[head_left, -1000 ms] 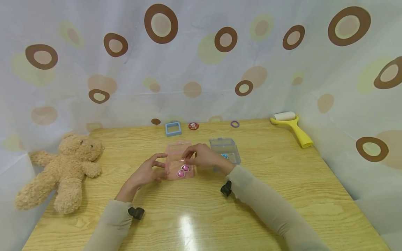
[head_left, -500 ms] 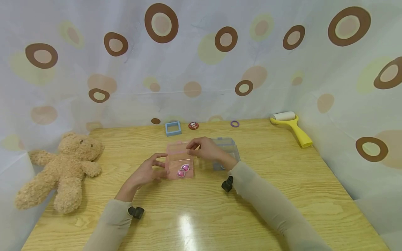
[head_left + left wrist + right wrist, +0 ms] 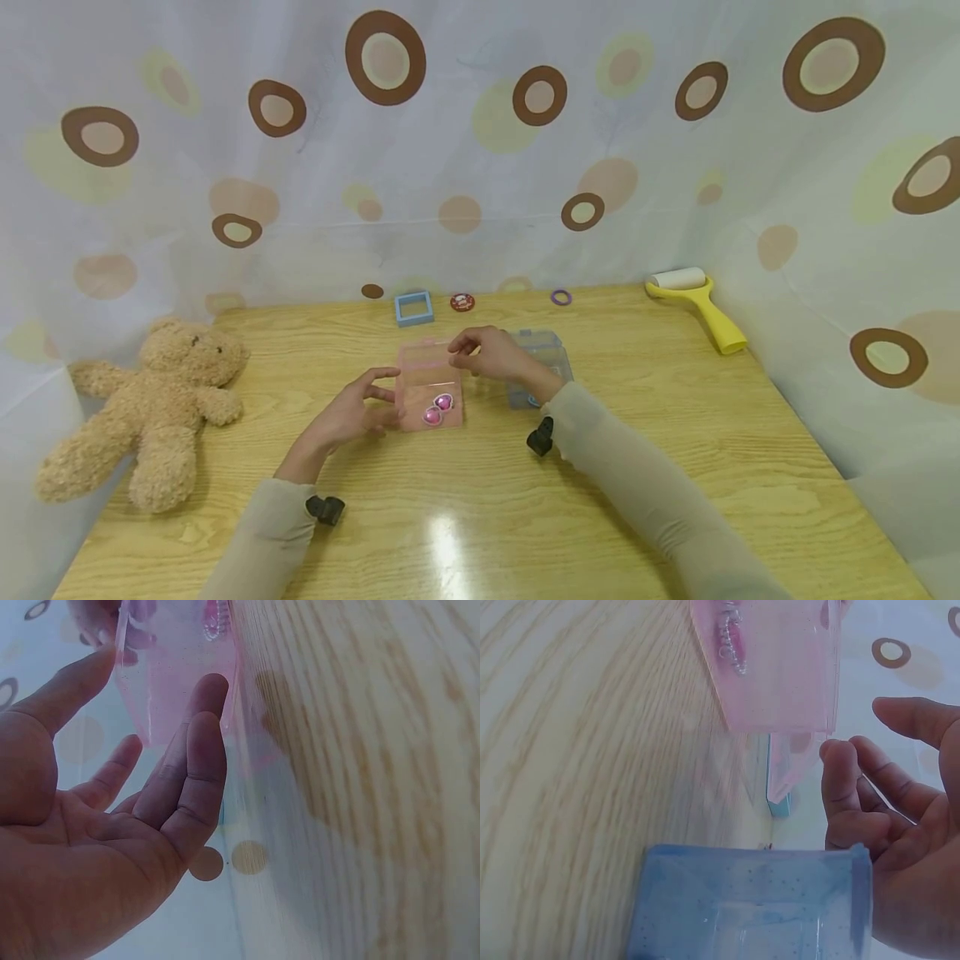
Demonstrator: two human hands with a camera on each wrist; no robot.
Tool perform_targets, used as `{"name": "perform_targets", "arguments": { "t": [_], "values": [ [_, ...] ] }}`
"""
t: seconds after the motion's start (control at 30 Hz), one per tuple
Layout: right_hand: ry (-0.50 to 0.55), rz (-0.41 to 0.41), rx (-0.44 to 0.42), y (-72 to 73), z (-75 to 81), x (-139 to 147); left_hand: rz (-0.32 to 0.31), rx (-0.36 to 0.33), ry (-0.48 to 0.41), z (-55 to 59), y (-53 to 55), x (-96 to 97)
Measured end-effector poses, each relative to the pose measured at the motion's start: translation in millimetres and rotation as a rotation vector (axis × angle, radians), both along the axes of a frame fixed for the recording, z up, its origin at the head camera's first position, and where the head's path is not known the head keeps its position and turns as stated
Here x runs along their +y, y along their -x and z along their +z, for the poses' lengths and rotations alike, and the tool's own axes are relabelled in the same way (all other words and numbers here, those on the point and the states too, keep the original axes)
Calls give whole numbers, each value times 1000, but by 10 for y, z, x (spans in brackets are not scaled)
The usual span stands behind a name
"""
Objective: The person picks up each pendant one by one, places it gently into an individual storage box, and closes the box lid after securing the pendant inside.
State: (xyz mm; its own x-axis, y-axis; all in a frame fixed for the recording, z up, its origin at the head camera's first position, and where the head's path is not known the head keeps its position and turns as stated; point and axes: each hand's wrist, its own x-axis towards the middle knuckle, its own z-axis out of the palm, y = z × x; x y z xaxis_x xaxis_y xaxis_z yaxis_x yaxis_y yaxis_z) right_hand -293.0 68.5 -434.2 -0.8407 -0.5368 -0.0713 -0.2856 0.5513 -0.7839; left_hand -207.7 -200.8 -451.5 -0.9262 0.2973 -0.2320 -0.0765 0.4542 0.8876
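A clear pink box [image 3: 411,410] lies on the table with its lid raised at the back. Inside it are two pink heart-shaped gems [image 3: 432,415] with pale beaded rims. My left hand [image 3: 352,412] is at the box's left side, fingers spread and loosely bent, with fingertips at its wall. My right hand [image 3: 491,354] hovers between the pink box and a clear blue box [image 3: 519,397], also with its lid up. In the right wrist view the right thumb stands apart from the bent fingers, and nothing shows between them. The right wrist covers most of the blue box's contents.
A teddy bear [image 3: 165,408] lies at the left. Along the back edge are a blue square frame [image 3: 415,320], a red patterned disc [image 3: 462,302] and a purple ring [image 3: 561,303]. A yellow-handled roller [image 3: 712,317] lies at the back right, beside the curtain [image 3: 465,150].
My right hand has lifted back from over the pink box, slightly away and to the right. The left hand and both boxes have stayed where they were.
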Motion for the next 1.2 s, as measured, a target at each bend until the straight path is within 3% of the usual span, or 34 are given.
{"name": "perform_targets", "arguments": {
  "t": [0.53, 1.2],
  "values": [
    [-81, -11, -78, 55, -9, -15, -4, -3, -1, 12, -12, 4],
    [25, -36, -130, 11, 77, 4, -1, -5, -2, 2, -8, -10]
  ]
}}
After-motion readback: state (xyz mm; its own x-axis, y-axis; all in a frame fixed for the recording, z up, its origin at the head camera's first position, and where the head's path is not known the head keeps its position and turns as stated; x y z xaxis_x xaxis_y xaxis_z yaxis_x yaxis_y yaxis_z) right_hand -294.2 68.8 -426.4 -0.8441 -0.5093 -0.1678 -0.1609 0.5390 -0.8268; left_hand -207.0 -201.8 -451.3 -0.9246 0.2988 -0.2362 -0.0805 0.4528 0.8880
